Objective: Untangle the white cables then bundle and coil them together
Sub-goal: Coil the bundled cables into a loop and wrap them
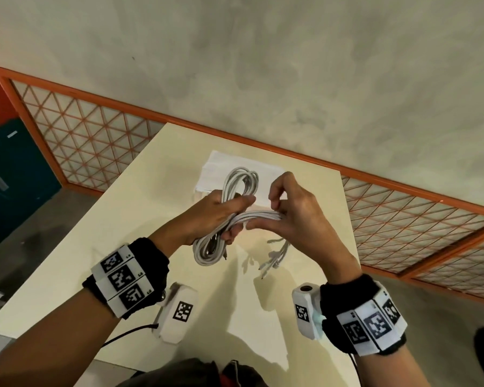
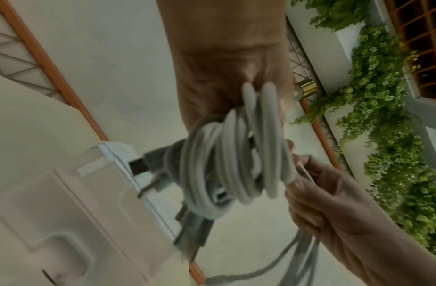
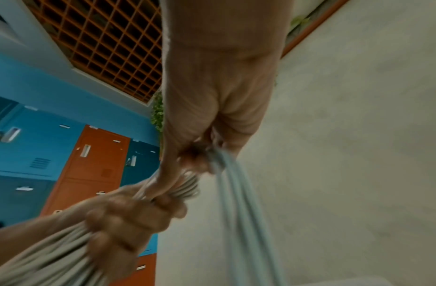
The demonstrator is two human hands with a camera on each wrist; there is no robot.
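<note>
Most of the work looks done, judging by how the white cables [image 1: 236,216] lie: they are gathered into one multi-strand coil held in the air above the cream table [image 1: 129,241], with no snarl visible among the loops. The left hand [image 1: 218,213] has its fingers curled round the middle of the coil, so one loop stands up toward 12 o'clock and another hangs down toward 6 o'clock. The right hand [image 1: 294,208], just beside it at 3 o'clock, pinches the run of strands leading out of the coil between thumb and fingers. Loose tails with their plug ends [image 1: 274,258] dangle below the right hand toward 5 o'clock, clear of the table. In the left wrist view, darker plugs [image 2: 160,168] poke out of the wound loops.

What is left, I judge, is winding those tails around the waist of the coil and tucking the ends in. A white paper pad [image 1: 263,169] lies on the table behind the hands, at 12 o'clock.
</note>
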